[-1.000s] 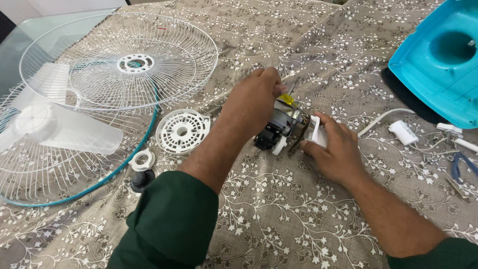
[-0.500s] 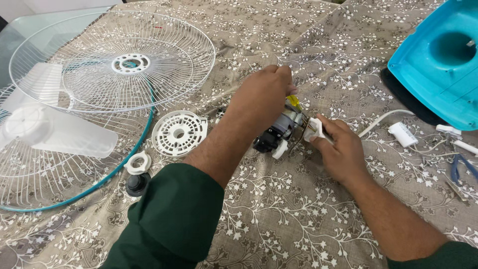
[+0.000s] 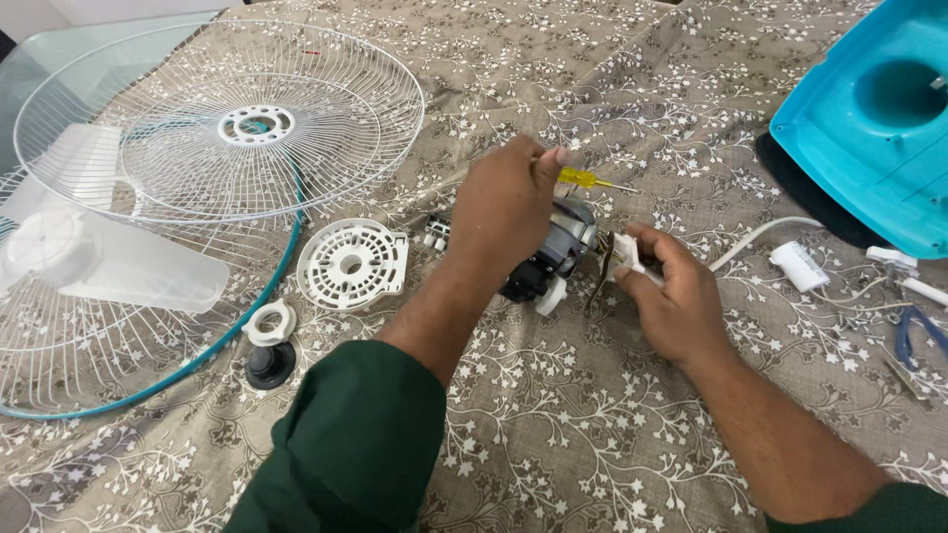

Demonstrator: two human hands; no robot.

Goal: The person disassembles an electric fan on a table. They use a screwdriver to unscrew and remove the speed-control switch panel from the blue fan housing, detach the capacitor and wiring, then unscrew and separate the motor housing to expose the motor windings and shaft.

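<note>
Two hands flank the motor — left hand clenched around a screwdriver above it, right hand pinching its white bracket; bare cloth lies below.

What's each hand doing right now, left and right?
Left hand: closed on a yellow-handled screwdriver.
Right hand: pinching the white bracket at the fan motor.

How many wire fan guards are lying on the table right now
2. One white wire guard lies on top at upper left; a second guard with a teal rim lies beneath it at far left, holding the translucent blade. None seem hidden.
</note>
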